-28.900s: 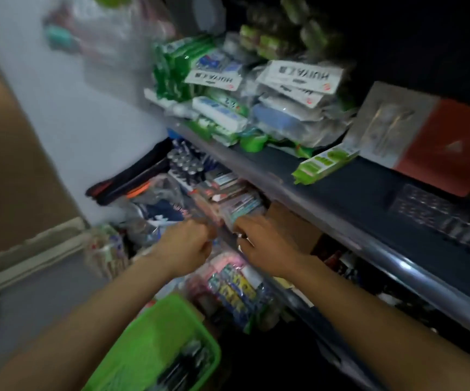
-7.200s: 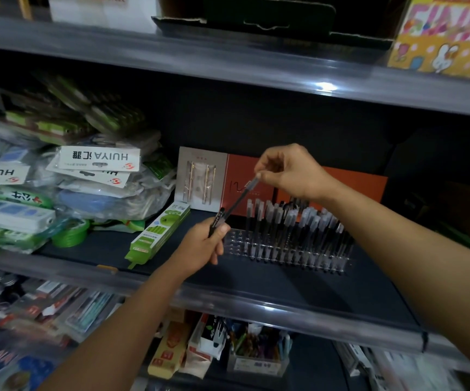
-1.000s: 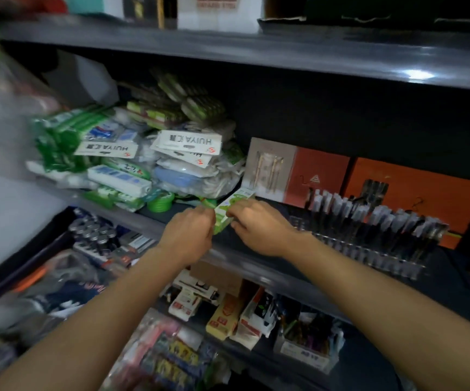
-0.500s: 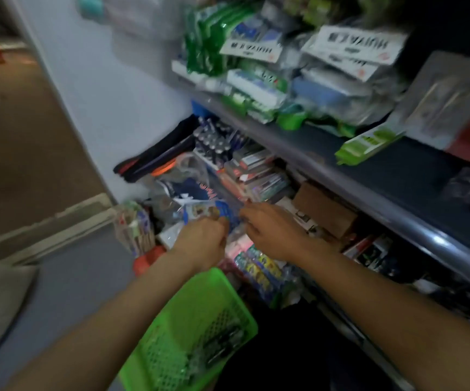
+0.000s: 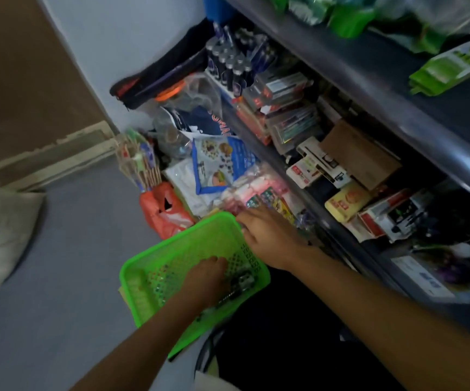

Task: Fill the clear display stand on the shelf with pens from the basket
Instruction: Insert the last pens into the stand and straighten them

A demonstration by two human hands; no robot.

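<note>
The green basket (image 5: 171, 266) sits low on the floor by the shelf (image 5: 369, 80). It could tip or slide, since the right hand (image 5: 267, 235) only rests flat on its far rim. The left hand (image 5: 205, 277) digs inside by the dark pens (image 5: 241, 283); I cannot tell if it holds one. It could drop pens. Half a second ago both hands were up above the basket. The stand is out of view.
</note>
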